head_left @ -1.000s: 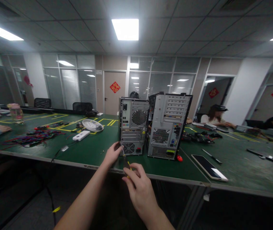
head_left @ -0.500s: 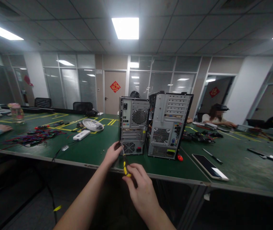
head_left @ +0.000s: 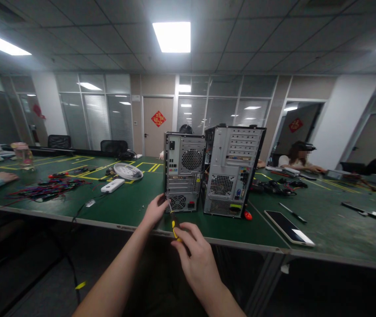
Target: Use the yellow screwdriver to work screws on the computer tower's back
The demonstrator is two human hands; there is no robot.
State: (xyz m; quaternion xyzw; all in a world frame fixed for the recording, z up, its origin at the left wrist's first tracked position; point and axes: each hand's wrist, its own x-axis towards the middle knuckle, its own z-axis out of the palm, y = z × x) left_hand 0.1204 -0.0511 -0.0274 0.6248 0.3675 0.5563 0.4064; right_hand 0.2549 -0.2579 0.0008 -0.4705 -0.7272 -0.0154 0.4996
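Two computer cases stand upright on the green table (head_left: 155, 222), their rear panels facing me. The smaller case (head_left: 183, 176) is on the left, the larger case (head_left: 229, 176) on the right. My left hand (head_left: 156, 212) rests at the lower left corner of the smaller case, its fingers near the screwdriver's tip. Between the fingers and thumb of my right hand (head_left: 192, 248) is the handle of a black and yellow screwdriver (head_left: 174, 225). Its shaft points up at the lower left corner of that case. What my left fingertips pinch, if anything, is too small to tell.
To the left lie a bundle of wires (head_left: 45, 188), a white power strip (head_left: 112, 186) and a white fan grille (head_left: 127, 171). A phone (head_left: 288, 226) lies at the right, before black cables (head_left: 278, 187). Other people sit at both sides.
The screwdriver handle has shifted slightly to the right and tilted more, with my right hand's fingers moving along with it. My left hand has stayed at the case's corner.
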